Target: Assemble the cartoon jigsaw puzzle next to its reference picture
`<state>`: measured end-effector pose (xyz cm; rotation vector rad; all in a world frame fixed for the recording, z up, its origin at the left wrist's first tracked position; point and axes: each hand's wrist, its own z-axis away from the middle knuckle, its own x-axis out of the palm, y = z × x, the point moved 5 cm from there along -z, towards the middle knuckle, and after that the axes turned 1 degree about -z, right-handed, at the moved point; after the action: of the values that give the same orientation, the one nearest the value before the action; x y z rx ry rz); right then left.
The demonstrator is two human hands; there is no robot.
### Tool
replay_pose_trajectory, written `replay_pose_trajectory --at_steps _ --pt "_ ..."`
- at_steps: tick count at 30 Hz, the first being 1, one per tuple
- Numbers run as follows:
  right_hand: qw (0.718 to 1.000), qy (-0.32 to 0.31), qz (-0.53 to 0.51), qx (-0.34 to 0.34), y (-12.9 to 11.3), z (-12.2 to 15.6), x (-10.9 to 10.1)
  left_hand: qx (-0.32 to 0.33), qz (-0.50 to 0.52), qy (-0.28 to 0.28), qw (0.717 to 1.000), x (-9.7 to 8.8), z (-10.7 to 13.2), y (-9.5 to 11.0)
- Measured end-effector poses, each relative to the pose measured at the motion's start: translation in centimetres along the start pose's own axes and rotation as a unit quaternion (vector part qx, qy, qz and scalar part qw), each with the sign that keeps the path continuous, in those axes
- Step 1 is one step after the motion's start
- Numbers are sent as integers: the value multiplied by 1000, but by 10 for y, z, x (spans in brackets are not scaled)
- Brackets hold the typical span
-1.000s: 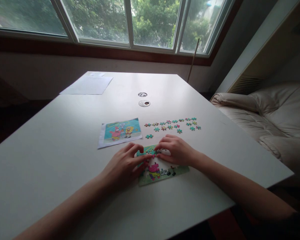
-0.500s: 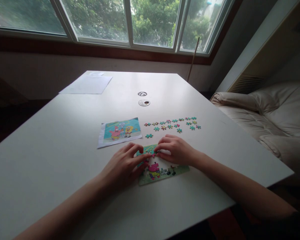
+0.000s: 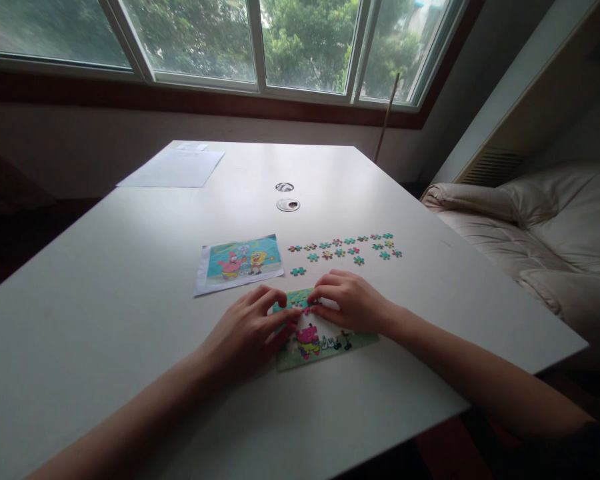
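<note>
A partly assembled jigsaw puzzle (image 3: 330, 357) lies near the front of the white table, with a green border and a pink-and-yellow cartoon figure in it. My left hand (image 3: 250, 327) rests over its left side, fingers apart, the index fingertip touching a small pink puzzle piece (image 3: 307, 311). From the right, my right hand (image 3: 347, 300) reaches over the upper part, its fingers and thumb bent around that same piece. The fingertips partly hide the piece and the upper rows. Behind my left hand lies a printed cartoon picture (image 3: 243, 262) on white paper.
Several loose puzzle pieces (image 3: 339, 253) lie in rough rows beyond my right hand. Two round fittings (image 3: 288, 205) are set in the table (image 3: 105, 287). White paper sheets (image 3: 175, 169) lie at the far left. A cream sofa (image 3: 555, 233) stands on the right.
Very little differs. My right fingertips have shifted slightly left at the pink piece; my left hand stays in place.
</note>
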<state>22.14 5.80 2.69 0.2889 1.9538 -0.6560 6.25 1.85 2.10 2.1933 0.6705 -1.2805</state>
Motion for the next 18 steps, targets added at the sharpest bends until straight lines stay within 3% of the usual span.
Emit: replay_pose_trajectory --at_steps 18 --pt "999 4 -29 43 2 1 4 -6 -1 -15 1000 0 -1 0"
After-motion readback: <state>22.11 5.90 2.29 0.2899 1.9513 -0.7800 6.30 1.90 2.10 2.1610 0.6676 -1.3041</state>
